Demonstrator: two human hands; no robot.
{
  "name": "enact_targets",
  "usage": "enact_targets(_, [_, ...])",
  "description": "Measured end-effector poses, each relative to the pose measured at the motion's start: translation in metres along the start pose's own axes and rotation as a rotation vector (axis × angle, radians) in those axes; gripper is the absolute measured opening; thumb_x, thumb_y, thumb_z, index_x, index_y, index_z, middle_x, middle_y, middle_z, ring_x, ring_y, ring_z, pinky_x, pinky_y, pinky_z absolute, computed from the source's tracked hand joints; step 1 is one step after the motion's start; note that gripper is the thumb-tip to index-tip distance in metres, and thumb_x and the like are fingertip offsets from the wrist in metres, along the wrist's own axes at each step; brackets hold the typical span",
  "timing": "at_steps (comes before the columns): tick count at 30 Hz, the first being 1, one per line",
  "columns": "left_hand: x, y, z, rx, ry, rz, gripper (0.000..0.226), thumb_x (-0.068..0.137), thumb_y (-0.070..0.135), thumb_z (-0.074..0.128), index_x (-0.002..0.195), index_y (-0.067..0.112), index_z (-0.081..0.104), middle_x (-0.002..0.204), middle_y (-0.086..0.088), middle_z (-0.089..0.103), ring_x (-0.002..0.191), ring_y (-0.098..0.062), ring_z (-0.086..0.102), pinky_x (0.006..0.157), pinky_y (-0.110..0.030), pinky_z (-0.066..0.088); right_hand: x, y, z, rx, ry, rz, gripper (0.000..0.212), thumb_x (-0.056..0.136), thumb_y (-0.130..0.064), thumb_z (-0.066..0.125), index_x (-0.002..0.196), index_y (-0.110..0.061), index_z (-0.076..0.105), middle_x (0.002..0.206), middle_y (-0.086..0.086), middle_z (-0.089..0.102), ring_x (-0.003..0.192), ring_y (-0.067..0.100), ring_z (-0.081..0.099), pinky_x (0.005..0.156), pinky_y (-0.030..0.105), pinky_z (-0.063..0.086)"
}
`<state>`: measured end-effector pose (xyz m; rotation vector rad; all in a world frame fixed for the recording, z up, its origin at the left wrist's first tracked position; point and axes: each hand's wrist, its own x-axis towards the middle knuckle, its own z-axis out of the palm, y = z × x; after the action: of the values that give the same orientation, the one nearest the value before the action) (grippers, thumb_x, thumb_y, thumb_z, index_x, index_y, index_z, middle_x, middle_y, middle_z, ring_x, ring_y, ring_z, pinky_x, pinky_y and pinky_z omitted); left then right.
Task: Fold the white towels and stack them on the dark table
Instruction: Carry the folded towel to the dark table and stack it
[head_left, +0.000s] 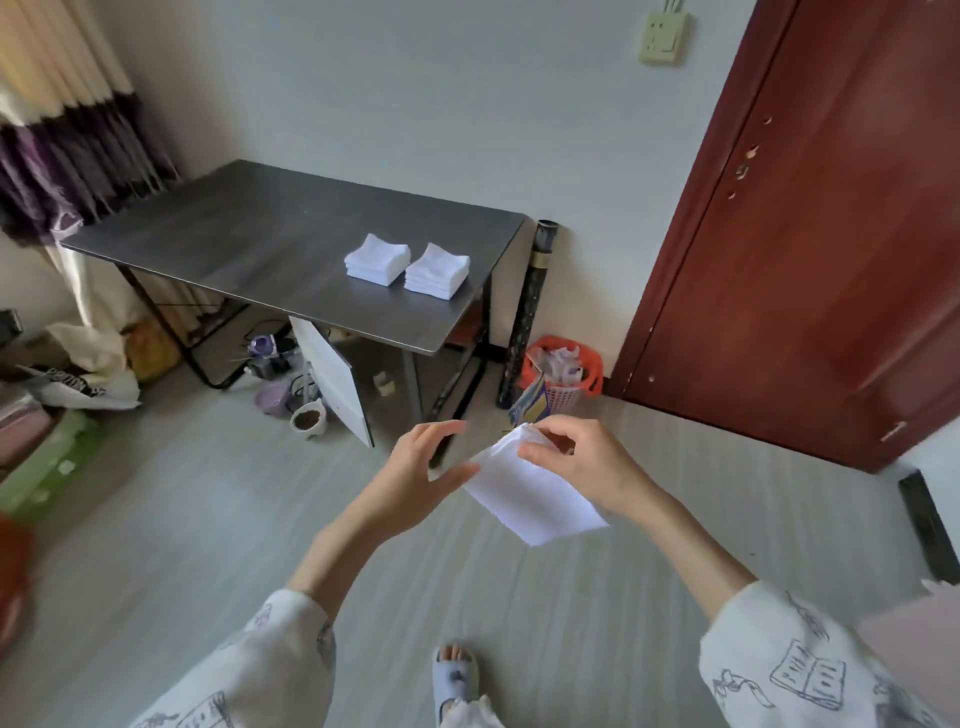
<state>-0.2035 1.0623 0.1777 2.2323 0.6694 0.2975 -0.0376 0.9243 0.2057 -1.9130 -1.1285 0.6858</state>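
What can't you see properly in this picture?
Head view:
- How many towels are in each stack: layers too small to count.
- Right hand fingertips: hidden in the towel it holds.
- Basket contents: too small.
- Red thing: cut off by left edge, blurred.

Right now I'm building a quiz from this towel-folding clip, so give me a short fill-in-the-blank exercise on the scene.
1. The dark table holds ____ stacks of folded towels.
2. The right hand pinches a ____ towel in the air.
3. The red door stands on the ____ side of the view.
4. The left hand has its fingers ____ beside the held cloth.

Missing words: two; white; right; straight
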Motion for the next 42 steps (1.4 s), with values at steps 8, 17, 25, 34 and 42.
enact_targets(8, [0.141,-0.048,-0.093,-0.075,-0.028,-0.070,0.005,0.089,0.035,0.057,0.092,0.034,0.055,0.075,0.015,0.053,0.070,0.002,0.049,0.061,-0.011,0.035,0.191,-0.055,0.016,0.044,-0.124,-0.076,0.004,0.084,-0.027,0.067,0.082,-0.030,0.065,0.080,-0.014,0.064,0.070,-0.007,0.053,0.065,0.008,0.039])
enact_targets(17, [0.264,-0.121,-0.159,-0.120,0.087,-0.017,0.016,0.093,0.034,0.048,0.084,0.023,0.056,0.066,0.011,0.048,0.059,-0.007,0.039,0.055,-0.015,0.033,0.358,-0.067,0.043,0.078,-0.146,-0.035,0.025,0.086,-0.035,0.064,0.089,-0.010,0.067,0.087,0.016,0.064,0.072,0.010,0.052,0.067,0.023,0.039])
enact_targets(25, [0.387,-0.200,-0.231,-0.353,-0.055,-0.080,0.025,0.095,0.029,0.046,0.076,0.016,0.055,0.064,0.011,0.051,0.056,0.000,0.045,0.053,-0.012,0.036,0.500,-0.056,0.074,0.257,-0.229,0.305,0.047,0.088,-0.045,0.054,0.098,-0.001,0.066,0.088,0.006,0.064,0.082,0.011,0.057,0.073,0.018,0.040])
enact_targets(34, [0.499,-0.270,-0.276,-0.612,-0.132,-0.303,0.029,0.096,0.035,0.043,0.079,0.016,0.056,0.073,0.003,0.059,0.066,-0.013,0.056,0.057,-0.024,0.046,0.597,-0.021,0.112,0.899,-0.139,0.605,0.053,0.078,-0.038,0.068,0.120,-0.008,0.056,0.111,0.015,0.064,0.104,0.030,0.062,0.094,0.044,0.050])
enact_targets(42, [0.568,-0.321,-0.278,-0.566,-0.161,-0.380,0.028,0.096,0.035,0.043,0.099,0.009,0.054,0.090,-0.002,0.067,0.075,-0.016,0.061,0.064,-0.030,0.048,0.676,-0.012,0.132,0.692,0.035,0.628,0.015,0.097,-0.028,0.047,0.105,-0.016,0.053,0.099,-0.001,0.060,0.092,0.016,0.061,0.072,0.028,0.055])
